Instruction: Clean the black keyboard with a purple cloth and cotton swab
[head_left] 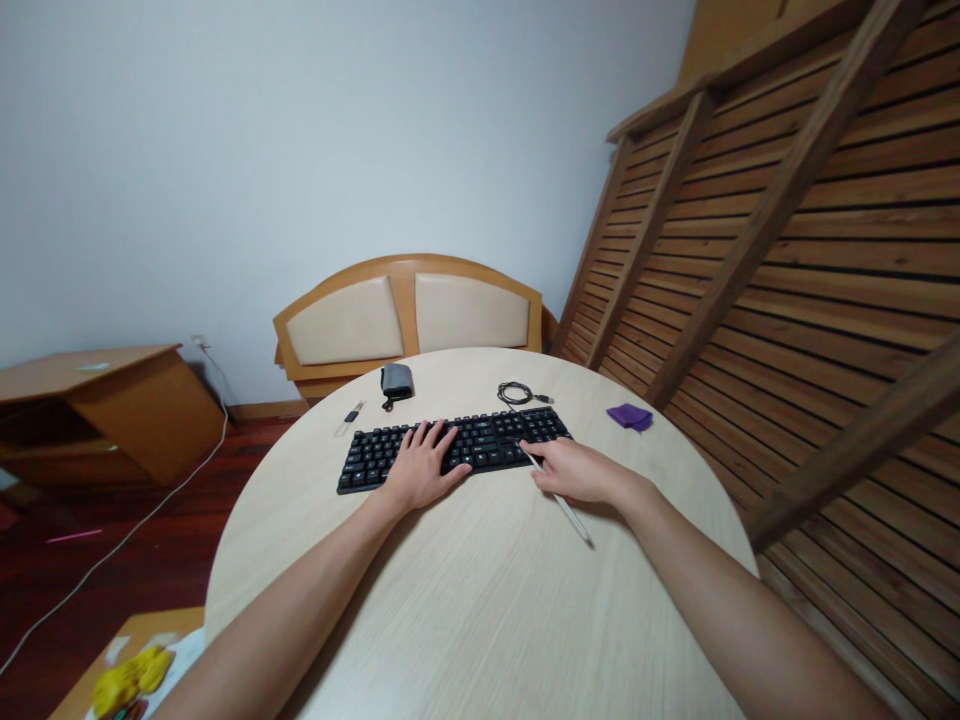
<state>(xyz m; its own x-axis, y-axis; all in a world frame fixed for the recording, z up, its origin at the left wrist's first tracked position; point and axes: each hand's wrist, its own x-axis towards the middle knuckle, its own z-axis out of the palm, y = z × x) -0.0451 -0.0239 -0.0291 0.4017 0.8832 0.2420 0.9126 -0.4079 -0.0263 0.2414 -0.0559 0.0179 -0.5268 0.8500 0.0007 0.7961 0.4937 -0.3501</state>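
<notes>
A black keyboard [457,443] lies across the far half of a round light-wood table [480,600]. My left hand [422,463] rests flat on the keyboard's middle, fingers spread over the keys. My right hand [576,470] sits at the keyboard's right end, fingers closed around a thin white stick-like tool [562,500] whose tip touches the keys and whose tail points toward me.
Behind the keyboard lie a coiled black cable [517,394], a grey pouch [397,381], a small black-and-clear item [349,415] and a purple cloth [630,416]. A headboard [409,315] leans on the wall. Slatted wood [787,250] stands right; a desk [97,400] stands left.
</notes>
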